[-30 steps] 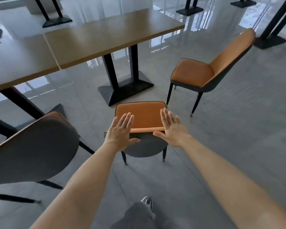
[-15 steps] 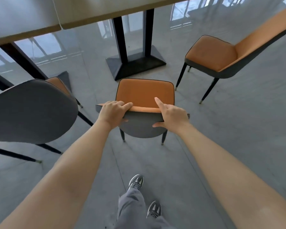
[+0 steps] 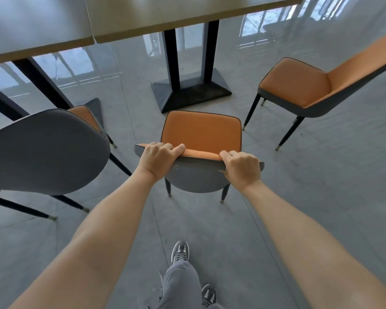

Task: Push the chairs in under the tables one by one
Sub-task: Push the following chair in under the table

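Note:
An orange-seated chair (image 3: 201, 132) with a grey back stands right in front of me, facing the wooden table (image 3: 165, 16) and its black pedestal base (image 3: 191, 93). My left hand (image 3: 157, 160) grips the left end of the chair's top edge, fingers curled over it. At the right end of that same edge my right hand (image 3: 242, 168) is closed around it. The chair's seat sits just short of the pedestal, outside the tabletop's edge.
A second chair (image 3: 45, 150) shows its grey back close on my left. A third orange chair (image 3: 303, 90) stands at the right, turned sideways. Another tabletop (image 3: 31, 25) joins on the left. My feet (image 3: 181, 252) are on grey floor tiles behind the chair.
Both hands went from hovering open above the chair back to closing on its top edge. I have stepped closer, and the table now fills the top of the view.

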Demonstrator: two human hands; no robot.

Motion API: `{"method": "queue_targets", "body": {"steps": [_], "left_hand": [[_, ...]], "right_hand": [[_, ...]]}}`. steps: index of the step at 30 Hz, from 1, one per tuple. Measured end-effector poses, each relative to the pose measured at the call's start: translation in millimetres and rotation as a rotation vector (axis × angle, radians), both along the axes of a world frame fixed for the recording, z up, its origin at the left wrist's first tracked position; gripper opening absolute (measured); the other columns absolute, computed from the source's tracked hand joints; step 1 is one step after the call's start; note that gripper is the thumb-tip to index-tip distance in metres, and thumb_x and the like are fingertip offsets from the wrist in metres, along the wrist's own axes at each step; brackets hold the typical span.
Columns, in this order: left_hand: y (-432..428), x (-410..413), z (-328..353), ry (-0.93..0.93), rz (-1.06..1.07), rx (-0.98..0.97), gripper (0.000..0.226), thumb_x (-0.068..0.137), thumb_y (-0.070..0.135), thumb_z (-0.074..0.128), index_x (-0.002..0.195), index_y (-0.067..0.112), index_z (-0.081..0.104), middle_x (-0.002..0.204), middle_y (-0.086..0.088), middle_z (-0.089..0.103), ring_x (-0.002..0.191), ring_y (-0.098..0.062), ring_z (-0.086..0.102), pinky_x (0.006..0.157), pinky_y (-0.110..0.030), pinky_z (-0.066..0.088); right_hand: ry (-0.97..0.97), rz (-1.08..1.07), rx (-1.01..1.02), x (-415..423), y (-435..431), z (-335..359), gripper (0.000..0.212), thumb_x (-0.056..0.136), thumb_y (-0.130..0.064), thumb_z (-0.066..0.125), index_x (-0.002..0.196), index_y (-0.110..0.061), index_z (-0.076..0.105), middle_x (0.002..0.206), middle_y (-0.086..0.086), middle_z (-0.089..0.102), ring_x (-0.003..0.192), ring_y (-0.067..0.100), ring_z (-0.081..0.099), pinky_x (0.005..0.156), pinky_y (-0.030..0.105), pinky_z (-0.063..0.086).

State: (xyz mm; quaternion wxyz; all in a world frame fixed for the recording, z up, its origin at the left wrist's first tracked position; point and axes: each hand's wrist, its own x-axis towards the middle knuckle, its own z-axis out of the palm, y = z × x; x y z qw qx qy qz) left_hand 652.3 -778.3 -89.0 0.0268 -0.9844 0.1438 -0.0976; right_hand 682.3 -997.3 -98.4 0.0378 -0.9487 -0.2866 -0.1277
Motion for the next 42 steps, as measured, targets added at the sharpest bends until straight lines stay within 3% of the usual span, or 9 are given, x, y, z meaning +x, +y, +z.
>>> {"method": "queue_targets", "body": {"steps": [10, 19, 27, 33, 42], "left_hand": [[1, 34, -8, -0.070, -0.017, -0.019, 0.043, 0.042, 0.010, 0.088, 0.082, 0.012, 0.072, 0.042, 0.000, 0.058, 0.030, -0.020, 0.054, 0.036, -0.022, 0.045], [34, 93, -8, -0.112, 0.009, -0.023, 0.043, 0.044, 0.008, 0.089, 0.083, 0.010, 0.072, 0.044, -0.003, 0.061, 0.031, -0.023, 0.055, 0.037, -0.025, 0.047], [74, 156, -10, -0.083, 0.038, -0.021, 0.042, 0.050, 0.003, 0.086, 0.089, 0.008, 0.070, 0.051, -0.007, 0.066, 0.036, -0.026, 0.059, 0.042, -0.029, 0.050], [92, 203, -9, -0.065, 0.059, 0.000, 0.041, 0.050, 0.003, 0.086, 0.088, 0.009, 0.070, 0.050, -0.006, 0.065, 0.036, -0.025, 0.058, 0.042, -0.029, 0.050], [98, 241, -3, -0.034, 0.074, 0.026, 0.040, 0.049, 0.004, 0.087, 0.084, 0.006, 0.068, 0.049, -0.007, 0.063, 0.036, -0.027, 0.057, 0.041, -0.031, 0.049]], "right_hand": [[-0.087, 0.066, 0.026, 44, -4, -6, 0.028, 0.045, -0.008, 0.087, 0.062, -0.010, 0.065, 0.043, 0.004, 0.058, 0.032, 0.022, 0.052, 0.037, 0.018, 0.042], [-0.088, 0.076, 0.017, 111, 30, -10, 0.034, 0.040, -0.014, 0.090, 0.063, -0.009, 0.065, 0.045, 0.005, 0.058, 0.032, 0.023, 0.052, 0.036, 0.020, 0.041], [-0.097, 0.069, 0.004, 175, 71, -10, 0.038, 0.040, -0.022, 0.093, 0.063, -0.011, 0.065, 0.044, 0.004, 0.057, 0.031, 0.022, 0.051, 0.037, 0.017, 0.040], [-0.047, 0.056, 0.027, 220, 91, -10, 0.039, 0.042, -0.023, 0.093, 0.066, -0.009, 0.066, 0.046, 0.005, 0.059, 0.033, 0.023, 0.053, 0.037, 0.022, 0.045], [-0.035, 0.037, -0.005, 257, 100, -5, 0.040, 0.041, -0.023, 0.094, 0.065, -0.011, 0.065, 0.044, 0.003, 0.056, 0.032, 0.020, 0.051, 0.039, 0.016, 0.040]]}}
